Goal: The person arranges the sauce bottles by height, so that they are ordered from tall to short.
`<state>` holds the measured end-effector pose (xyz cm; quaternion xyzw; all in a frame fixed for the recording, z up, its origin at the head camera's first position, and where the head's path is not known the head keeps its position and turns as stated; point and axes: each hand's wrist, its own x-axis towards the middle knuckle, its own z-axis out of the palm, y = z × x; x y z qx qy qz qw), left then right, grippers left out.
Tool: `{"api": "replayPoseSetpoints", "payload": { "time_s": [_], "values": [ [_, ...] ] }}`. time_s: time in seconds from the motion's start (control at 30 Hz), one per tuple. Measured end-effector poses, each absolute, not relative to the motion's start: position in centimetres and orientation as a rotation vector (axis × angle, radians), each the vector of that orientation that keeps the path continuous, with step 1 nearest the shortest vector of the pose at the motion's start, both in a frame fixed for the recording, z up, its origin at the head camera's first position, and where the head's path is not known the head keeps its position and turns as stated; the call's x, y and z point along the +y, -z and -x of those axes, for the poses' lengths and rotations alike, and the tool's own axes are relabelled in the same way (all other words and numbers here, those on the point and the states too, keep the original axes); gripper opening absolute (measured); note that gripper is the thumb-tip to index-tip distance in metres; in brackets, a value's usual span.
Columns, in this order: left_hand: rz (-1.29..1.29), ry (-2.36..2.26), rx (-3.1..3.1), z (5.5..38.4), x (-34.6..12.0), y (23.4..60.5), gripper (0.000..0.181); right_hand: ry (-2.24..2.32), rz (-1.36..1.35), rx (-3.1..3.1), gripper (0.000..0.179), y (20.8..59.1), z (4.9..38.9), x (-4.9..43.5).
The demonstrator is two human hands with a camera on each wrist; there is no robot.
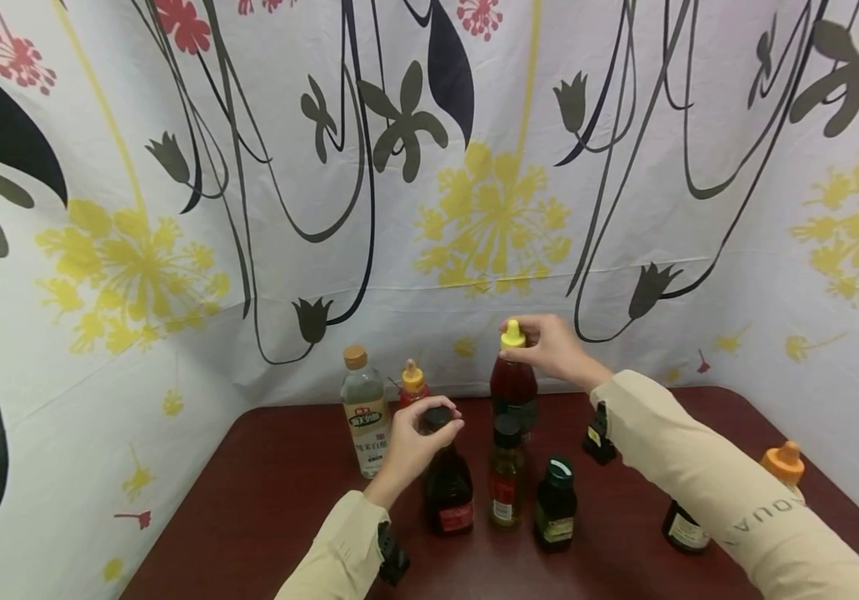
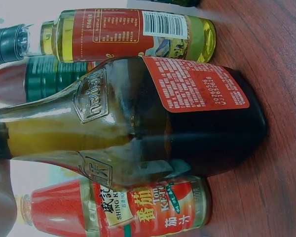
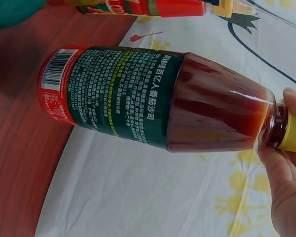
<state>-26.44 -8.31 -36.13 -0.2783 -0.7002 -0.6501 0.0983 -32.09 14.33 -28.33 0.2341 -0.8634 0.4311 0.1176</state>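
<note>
My left hand (image 1: 408,440) grips the black cap of a dark sauce bottle (image 1: 449,490), which stands upright on the table. The left wrist view shows this sauce bottle (image 2: 138,121) with dark liquid low in it and a red label. Farther back, my right hand (image 1: 551,346) pinches the yellow cap of a ketchup bottle (image 1: 513,383), thumb on one side and fingers on the other. Red-brown sauce and a green label show on the ketchup bottle (image 3: 128,94) in the right wrist view. Its base is partly hidden in the head view behind an oil bottle (image 1: 505,487) with a black cap.
A clear vinegar bottle (image 1: 364,408) and a smaller tomato ketchup bottle (image 1: 412,385) stand at the back left. A small dark jar-like bottle (image 1: 556,510) is near the front. At right, my sleeve partly covers an orange-capped bottle (image 1: 784,463). Patterned cloth (image 1: 429,250) hangs behind the table.
</note>
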Motion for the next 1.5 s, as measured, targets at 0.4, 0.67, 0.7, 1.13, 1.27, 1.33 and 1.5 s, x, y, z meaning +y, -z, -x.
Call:
{"api": "replayPoseSetpoints", "payload": {
  "time_s": [0.4, 0.67, 0.7, 1.13, 1.27, 1.33, 1.5],
  "values": [
    [0.825, 1.931, -2.102, 26.5, -8.2, 36.1, 0.016, -1.237, -0.814, -2.587, 0.029, 29.8, 34.0, 11.4],
    [0.807, 1.922, -2.12, 26.6, -8.5, 35.9, 0.014, -1.302, -0.872, -2.598, 0.03, 30.4, 35.1, 10.4],
    [0.806, 1.924, -2.121, 26.6, -8.5, 35.9, 0.014, -1.311, -0.877, -2.6, 0.029, 30.5, 35.2, 10.2],
    [0.839, 1.875, -2.085, 26.8, -8.4, 36.1, 0.015, -1.381, -0.892, -2.67, 0.018, 31.7, 35.8, 8.9],
    [0.836, 1.898, -2.068, 26.8, -8.3, 36.1, 0.015, -1.418, -0.897, -2.677, 0.018, 32.0, 36.0, 8.9],
    [0.839, 1.909, -2.063, 26.8, -8.3, 36.2, 0.016, -1.426, -0.899, -2.685, 0.018, 32.2, 36.1, 8.8],
    [0.85, 1.873, -2.061, 26.7, -8.3, 36.3, 0.015, -1.412, -0.904, -2.722, 0.019, 32.3, 36.3, 8.7]
  ]
}}
